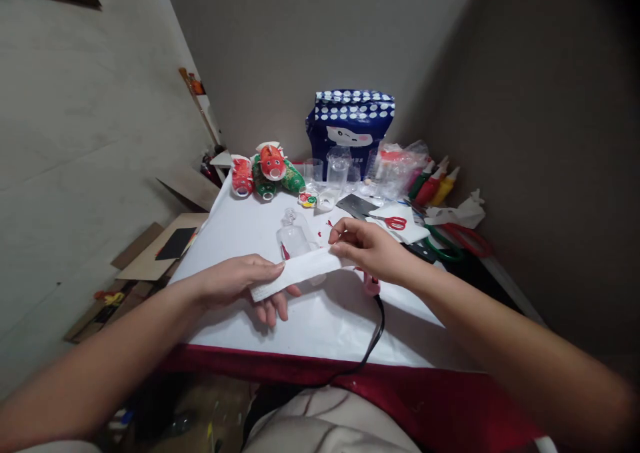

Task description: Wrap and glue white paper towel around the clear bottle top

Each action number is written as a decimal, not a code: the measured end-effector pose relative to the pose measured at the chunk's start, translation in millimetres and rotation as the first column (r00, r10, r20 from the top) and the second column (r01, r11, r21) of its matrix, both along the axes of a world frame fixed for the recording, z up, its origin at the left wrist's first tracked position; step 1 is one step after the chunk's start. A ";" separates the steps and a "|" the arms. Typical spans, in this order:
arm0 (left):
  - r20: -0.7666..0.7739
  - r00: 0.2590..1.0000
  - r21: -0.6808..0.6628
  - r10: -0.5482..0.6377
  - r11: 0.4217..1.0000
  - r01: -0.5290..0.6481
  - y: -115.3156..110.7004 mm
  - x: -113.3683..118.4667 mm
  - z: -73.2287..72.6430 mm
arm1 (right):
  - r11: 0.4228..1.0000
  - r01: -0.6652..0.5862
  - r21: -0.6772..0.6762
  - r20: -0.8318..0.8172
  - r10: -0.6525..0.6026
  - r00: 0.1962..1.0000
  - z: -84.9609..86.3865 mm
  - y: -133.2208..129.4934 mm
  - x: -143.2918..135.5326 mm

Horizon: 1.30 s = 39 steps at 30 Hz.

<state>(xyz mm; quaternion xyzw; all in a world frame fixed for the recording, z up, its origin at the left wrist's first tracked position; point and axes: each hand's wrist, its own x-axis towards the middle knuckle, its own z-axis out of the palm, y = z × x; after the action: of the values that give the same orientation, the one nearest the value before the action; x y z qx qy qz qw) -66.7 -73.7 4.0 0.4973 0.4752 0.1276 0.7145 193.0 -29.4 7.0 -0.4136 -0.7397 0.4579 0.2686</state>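
Note:
A folded strip of white paper or tissue [300,270] is stretched between my two hands above the table. My left hand [250,283] grips its near left end, thumb on top and fingers beneath. At the other end, my right hand [367,246] pinches the strip between thumb and fingertips. Behind the strip a clear plastic bottle [294,233] lies on the white tabletop, partly hidden, with a small dark red piece by it. Below my right hand is a pink corded tool [371,284], probably a glue gun; its upper part is hidden.
Red and green fish-like crafts [270,166] sit at the back left. A blue bag [353,130] stands behind clear plastic cups [337,166]. Red-handled scissors [395,222] lie on white sheets, near paint bottles [434,185]. A black cord [377,333] crosses the front edge.

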 end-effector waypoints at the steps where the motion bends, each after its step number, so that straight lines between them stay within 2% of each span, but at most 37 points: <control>1: -0.001 1.000 -0.014 0.014 1.000 -0.014 1.4 -1.4 -3.9 | 1.000 0.012 0.015 0.013 -0.013 1.000 -2.0 0.2 -1.8; 7: -0.021 0.997 -0.013 0.070 0.997 -0.070 6.0 -6.4 -12.2 | 0.994 0.029 0.106 0.047 -0.034 0.998 -10.8 2.7 -7.1; 16: -0.025 0.996 0.081 0.083 0.993 -0.081 4.7 -6.9 -31.3 | 0.981 0.007 0.195 0.109 -0.028 0.994 -25.7 8.7 -7.3; 24: -0.097 0.992 0.057 0.081 0.995 -0.076 10.5 -4.2 -31.9 | 0.972 -0.012 0.234 0.195 -0.035 0.980 -31.2 7.7 -7.9; 31: -0.155 0.984 0.058 0.083 0.995 -0.075 14.4 1.4 -32.0 | 0.945 -0.053 0.322 0.223 -0.022 0.975 -39.6 11.9 -10.6; 39: -0.209 0.978 0.094 0.009 0.996 0.011 19.9 1.3 -39.4 | 0.911 -0.071 0.405 0.275 -0.048 0.960 -44.8 10.7 -13.4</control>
<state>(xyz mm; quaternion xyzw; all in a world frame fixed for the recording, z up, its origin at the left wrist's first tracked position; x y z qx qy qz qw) -65.5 -53.9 -35.4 0.5414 0.5411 0.0965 0.6362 179.6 -18.7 -37.8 -0.4037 -0.8522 0.2307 0.2398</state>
